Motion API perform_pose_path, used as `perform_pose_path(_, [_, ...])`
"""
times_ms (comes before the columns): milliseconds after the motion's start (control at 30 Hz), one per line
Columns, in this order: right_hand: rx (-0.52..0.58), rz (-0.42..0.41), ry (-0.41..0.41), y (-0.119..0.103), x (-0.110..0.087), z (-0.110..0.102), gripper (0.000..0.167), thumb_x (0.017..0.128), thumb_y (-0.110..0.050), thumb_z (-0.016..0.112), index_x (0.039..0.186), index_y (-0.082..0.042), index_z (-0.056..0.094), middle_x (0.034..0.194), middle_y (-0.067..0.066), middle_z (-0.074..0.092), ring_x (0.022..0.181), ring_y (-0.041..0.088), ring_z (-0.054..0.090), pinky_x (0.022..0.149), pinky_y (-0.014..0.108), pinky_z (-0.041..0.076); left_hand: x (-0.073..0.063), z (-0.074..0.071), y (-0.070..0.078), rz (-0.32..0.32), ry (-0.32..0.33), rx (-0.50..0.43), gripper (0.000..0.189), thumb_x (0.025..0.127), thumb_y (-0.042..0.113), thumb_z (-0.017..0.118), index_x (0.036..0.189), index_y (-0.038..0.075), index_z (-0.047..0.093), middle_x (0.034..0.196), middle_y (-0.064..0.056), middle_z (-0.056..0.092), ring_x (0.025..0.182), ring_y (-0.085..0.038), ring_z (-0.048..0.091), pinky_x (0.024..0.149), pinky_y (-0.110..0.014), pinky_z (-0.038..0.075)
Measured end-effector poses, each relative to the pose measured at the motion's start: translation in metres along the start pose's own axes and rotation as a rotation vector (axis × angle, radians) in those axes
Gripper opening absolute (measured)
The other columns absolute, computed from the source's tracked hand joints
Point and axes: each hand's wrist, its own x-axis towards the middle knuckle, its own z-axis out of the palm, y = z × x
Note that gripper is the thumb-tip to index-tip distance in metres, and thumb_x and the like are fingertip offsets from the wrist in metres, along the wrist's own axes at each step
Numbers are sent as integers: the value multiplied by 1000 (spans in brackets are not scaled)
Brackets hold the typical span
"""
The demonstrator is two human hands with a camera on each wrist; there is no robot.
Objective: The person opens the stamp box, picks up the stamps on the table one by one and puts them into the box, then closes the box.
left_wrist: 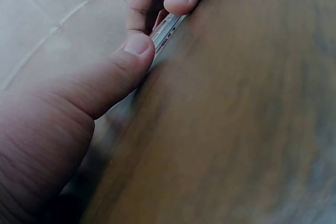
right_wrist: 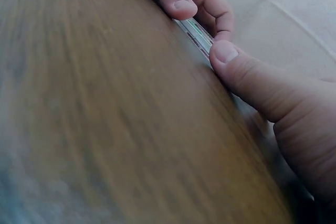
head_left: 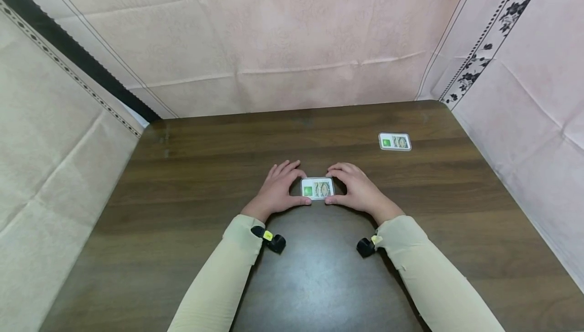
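Between the two hands a small flat card case (head_left: 317, 188) lies lengthwise over the table, pale-edged, with a green square and printed figures on top. My left hand (head_left: 279, 186) pinches its left end, thumb at the near edge and fingertips at the far edge. At the right end, my right hand (head_left: 355, 188) pinches it the same way. From the left wrist view, the thin side of the case (left_wrist: 167, 34) appears glossy and layered, with small dark and coloured marks. The right wrist view shows that side (right_wrist: 195, 36) between the two thumbs.
A second, like-looking card case (head_left: 395, 142) lies flat toward the table's far right. The brown wood-grain table (head_left: 205, 159) has its far edge against a pale hanging cloth (head_left: 292, 43). More cloth hangs at both sides. A black camera (head_left: 276, 244) sits at the left wrist.
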Motion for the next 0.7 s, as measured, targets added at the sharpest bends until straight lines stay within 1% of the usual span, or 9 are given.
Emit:
perform_pose_path(200, [-5,33,-1,-3,1,-1,61,81,-52,82,127,-16,65,142,7,53,137,30,42,115,55,28,-2,-2,3,-19,-14,9,57,83,60,75,126,26,60,166,-1,27,154,-26,15,123,-49,4])
perform_pose_path(333, [-28,58,4,-6,0,-2,58,82,-54,80,126,-18,66,143,7,52,138,31,41,115,55,28,-2,-2,5,-25,-14,16,56,85,58,74,127,25,60,166,-1,27,154,-27,15,123,-49,4])
perform_pose_path(533, [-63,77,13,-10,0,-2,60,85,-53,78,132,-18,64,145,9,50,139,32,39,116,56,26,-1,-1,4,-42,3,29,53,86,58,72,125,25,60,166,-2,27,154,-29,14,123,-50,5])
perform_pose_path(700, [-105,100,36,-7,2,3,62,89,-54,72,140,-19,60,146,11,48,140,33,37,115,56,27,-1,2,3,-59,44,60,60,88,60,68,136,25,57,165,-5,29,153,-31,16,123,-51,8])
